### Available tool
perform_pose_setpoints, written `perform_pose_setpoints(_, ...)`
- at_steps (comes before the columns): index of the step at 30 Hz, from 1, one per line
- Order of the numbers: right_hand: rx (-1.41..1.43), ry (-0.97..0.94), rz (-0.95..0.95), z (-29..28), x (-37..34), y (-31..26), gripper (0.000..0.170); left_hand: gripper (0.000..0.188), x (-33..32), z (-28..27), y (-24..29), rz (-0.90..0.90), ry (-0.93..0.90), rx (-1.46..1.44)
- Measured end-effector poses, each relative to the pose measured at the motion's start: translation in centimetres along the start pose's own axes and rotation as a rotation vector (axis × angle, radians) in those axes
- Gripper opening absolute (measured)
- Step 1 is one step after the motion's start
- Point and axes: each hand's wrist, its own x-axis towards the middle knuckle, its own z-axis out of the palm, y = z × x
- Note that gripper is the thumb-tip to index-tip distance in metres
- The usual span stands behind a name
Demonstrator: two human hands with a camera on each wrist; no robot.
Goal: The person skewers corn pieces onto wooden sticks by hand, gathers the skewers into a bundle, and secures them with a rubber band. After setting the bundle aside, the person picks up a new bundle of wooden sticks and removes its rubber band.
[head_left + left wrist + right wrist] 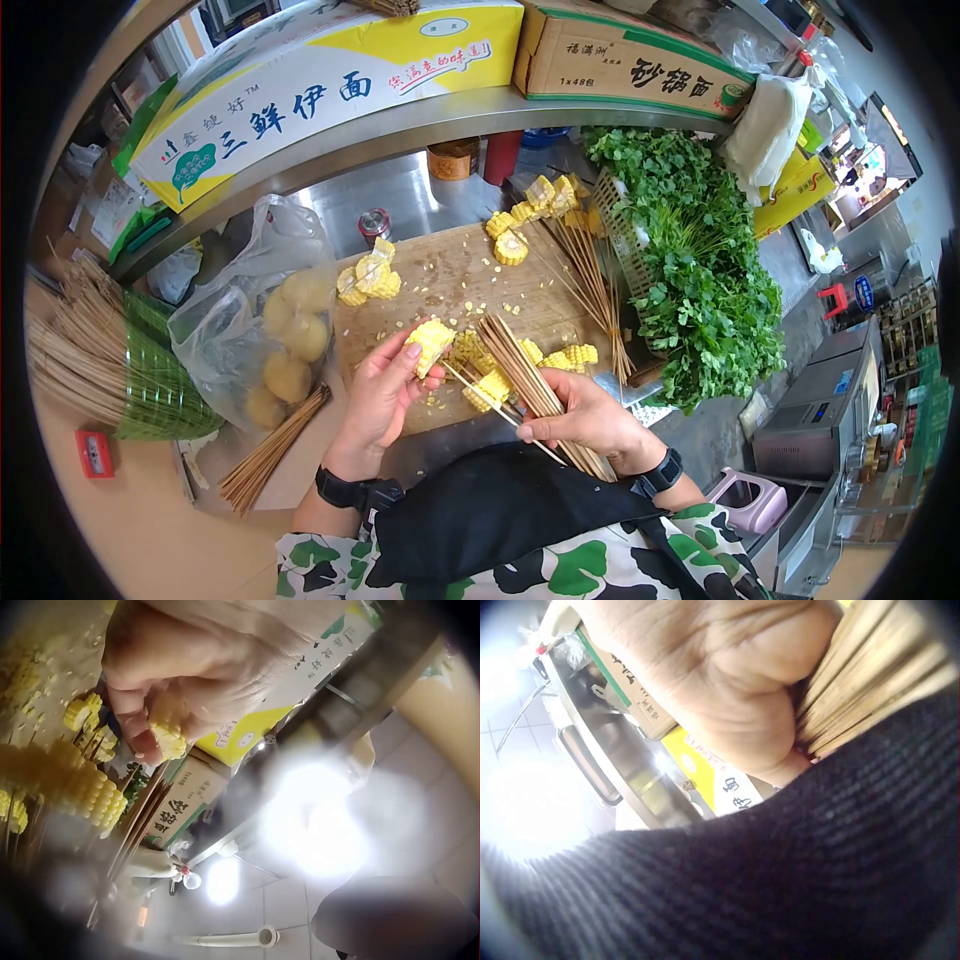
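Observation:
My left hand (pixel 384 388) pinches a piece of corn (pixel 430 346) between thumb and fingers over the front of the wooden cutting board (pixel 440 275). In the left wrist view the same corn piece (pixel 169 733) shows between the fingertips. My right hand (pixel 590 418) grips a bundle of bamboo skewers (pixel 525 370). One single skewer (pixel 475 388) sticks out from under the right thumb, its tip right by the held corn. Several corn pieces (pixel 490 390) lie on the board beneath the hands. In the right wrist view the skewers (pixel 877 671) fill the palm side of the right hand (pixel 727 682).
Skewered corn (pixel 370 275) lies at the board's left, and more corn (pixel 510 247) at its back right. A plastic bag of potatoes (pixel 290 345) stands left, near loose skewers (pixel 272 450). Cilantro (pixel 690 260) fills a basket at right. A metal shelf (pixel 440 118) with boxes spans the back.

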Motion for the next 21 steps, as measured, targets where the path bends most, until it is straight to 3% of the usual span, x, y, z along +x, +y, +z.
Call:
perform_pose_setpoints(5, -0.016, -0.002, 0.013, 0.1, 0.2, -0.1, 0.025, 0.041, 0.0, 0.2, -0.1, 0.012, -0.015, 0.023)
perform_pose_setpoints(8, 0.013, 0.001, -0.001, 0.0, 0.2, -0.1, 0.026, 0.04, 0.1, -0.5, 0.1, 0.077, 0.04, 0.08)
perform_pose_setpoints(9, 0.024, 0.01, -0.004, -0.1, 0.2, 0.0, 0.026, 0.038, 0.6, -1.5, -0.2, 0.147, 0.135, 0.201)
perform_pose_setpoints(11, 0.05, 0.034, -0.029, -0.7, -0.1, 0.2, 0.026, 0.035, 2.7, -5.5, -1.5, 0.28, 0.309, 0.441)
perform_pose_setpoints(13, 0.078, 0.043, -0.065, -1.7, -0.2, 0.3, 0.026, 0.033, 5.0, -10.0, -2.8, 0.264, 0.447, 0.557)
perform_pose_setpoints(16, 0.176, 0.202, -0.14, -3.9, -1.2, 0.6, 0.026, 0.03, 8.0, -17.3, -6.3, 0.313, 0.368, 0.788)
perform_pose_setpoints(19, 0.321, 0.301, -0.172, -5.8, -1.5, 1.8, 0.024, 0.026, 6.3, -12.3, -4.7, 0.808, 0.517, 1.645)
perform_pose_setpoints(21, 0.248, 0.334, -0.133, -6.6, -1.0, 3.1, 0.021, 0.021, 5.3, -9.1, -4.4, 0.637, 0.362, 1.506)
